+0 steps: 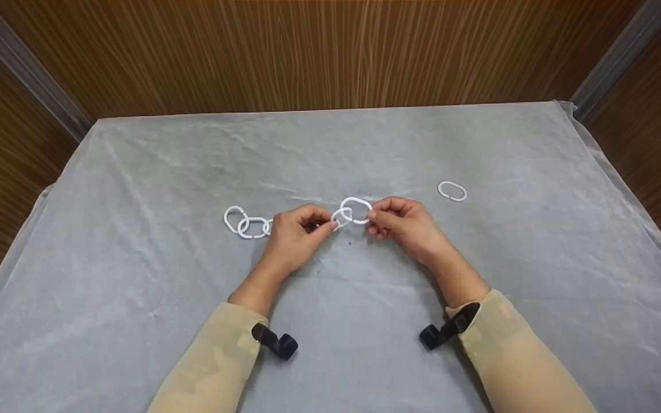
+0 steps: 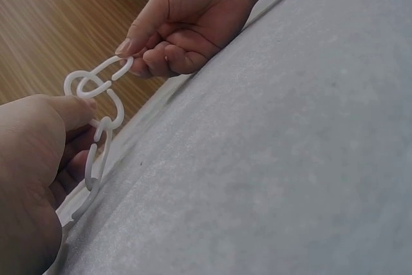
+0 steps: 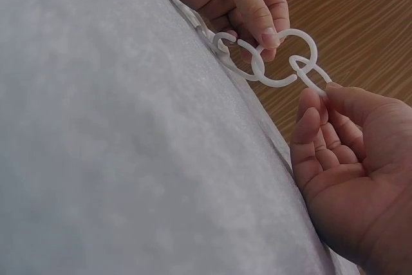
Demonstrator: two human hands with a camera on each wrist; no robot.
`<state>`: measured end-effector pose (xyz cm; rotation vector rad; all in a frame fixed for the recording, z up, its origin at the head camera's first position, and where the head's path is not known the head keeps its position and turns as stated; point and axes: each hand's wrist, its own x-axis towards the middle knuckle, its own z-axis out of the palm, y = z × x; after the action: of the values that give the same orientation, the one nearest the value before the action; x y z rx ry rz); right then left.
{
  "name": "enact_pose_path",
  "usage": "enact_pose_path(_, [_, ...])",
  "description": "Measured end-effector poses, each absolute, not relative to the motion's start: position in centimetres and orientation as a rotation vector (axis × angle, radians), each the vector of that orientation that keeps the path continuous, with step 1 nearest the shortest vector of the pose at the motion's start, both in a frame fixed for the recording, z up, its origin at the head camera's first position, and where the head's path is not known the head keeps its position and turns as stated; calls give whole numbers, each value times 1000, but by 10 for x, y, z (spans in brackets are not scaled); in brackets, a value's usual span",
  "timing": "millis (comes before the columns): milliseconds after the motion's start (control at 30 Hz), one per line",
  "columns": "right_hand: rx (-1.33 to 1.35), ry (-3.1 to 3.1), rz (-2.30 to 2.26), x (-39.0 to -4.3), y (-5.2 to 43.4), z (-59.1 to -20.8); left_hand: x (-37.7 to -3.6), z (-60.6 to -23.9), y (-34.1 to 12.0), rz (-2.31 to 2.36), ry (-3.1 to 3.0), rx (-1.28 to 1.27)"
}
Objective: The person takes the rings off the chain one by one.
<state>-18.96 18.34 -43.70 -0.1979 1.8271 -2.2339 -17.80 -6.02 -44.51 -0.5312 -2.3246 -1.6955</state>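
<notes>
Between thumb and fingers, my left hand pinches a white plastic chain link. A second white link is hooked through it, and my right hand pinches that one at its right end. Both links are raised off the cloth, each an oval with a small gap in its side. From the left hand's link, more joined links trail leftward onto the cloth, partly hidden behind that hand. The left wrist view shows the chain hanging below the left fingers; in the right wrist view the two hooked links overlap.
One loose white link lies on the grey cloth to the right of my right hand. Wood-grained panels stand behind and at both sides of the table. Black wrist mounts sit on both sleeves.
</notes>
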Motion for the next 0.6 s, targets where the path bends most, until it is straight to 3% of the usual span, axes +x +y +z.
enact_pose_path(600, [-204, 1864, -2216, -189, 182, -435, -177, -443, -61, -1750, -2324, -534])
